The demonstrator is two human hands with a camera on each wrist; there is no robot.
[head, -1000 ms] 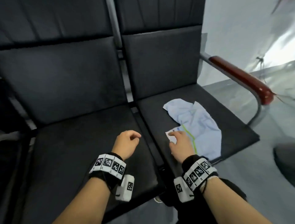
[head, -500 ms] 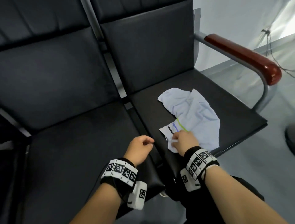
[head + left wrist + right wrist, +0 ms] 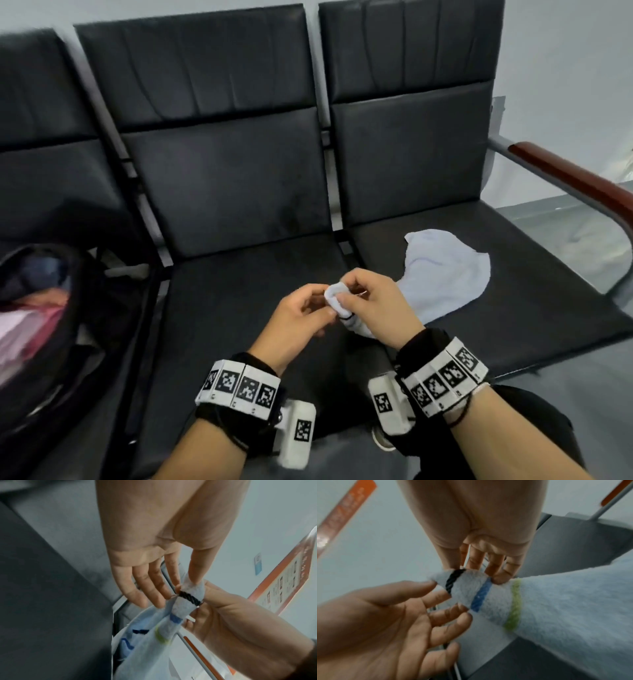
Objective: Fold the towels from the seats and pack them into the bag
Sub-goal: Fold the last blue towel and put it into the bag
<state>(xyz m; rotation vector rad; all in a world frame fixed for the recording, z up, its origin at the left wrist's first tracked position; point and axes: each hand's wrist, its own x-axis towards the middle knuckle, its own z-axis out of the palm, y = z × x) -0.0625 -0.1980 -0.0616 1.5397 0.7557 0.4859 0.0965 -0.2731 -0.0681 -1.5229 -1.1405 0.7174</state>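
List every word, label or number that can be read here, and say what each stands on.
No text reads clearly.
Orange-bordered poster on the wall: rows of print, too blurred to read.
Small blue sign on the wall: too small to read.
Wristbands: black-and-white square code markers only, no words.
Towel: coloured stripes only, no lettering.

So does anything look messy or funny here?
Yes. The pale blue striped towel lies crumpled on the right-hand black seat, not folded, with one corner pinched up by both hands, left and right. Nothing looks torn or spilled.
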